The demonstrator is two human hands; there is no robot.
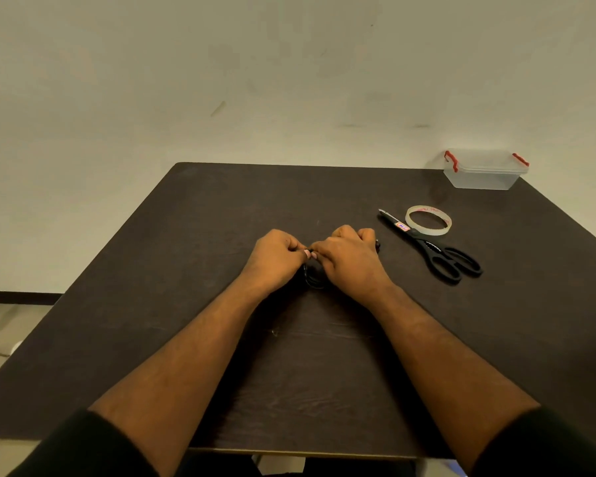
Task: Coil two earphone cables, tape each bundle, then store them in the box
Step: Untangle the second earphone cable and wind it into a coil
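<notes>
A black earphone cable [312, 275] lies coiled between my two hands in the middle of the dark table [186, 270]. My left hand [276, 258] and my right hand [346, 258] meet over it, fingers curled, pinching the bundle where their thumbs touch. Most of the cable is hidden under the hands; a small black piece [378, 245] shows past my right knuckles. A roll of clear tape [428, 220] lies to the right. The clear plastic box [484, 169] with red clips stands closed at the far right corner.
Black-handled scissors [434, 247] lie shut beside the tape, blades pointing away to the left. A bare wall rises behind the table. The floor shows beyond the table's left edge.
</notes>
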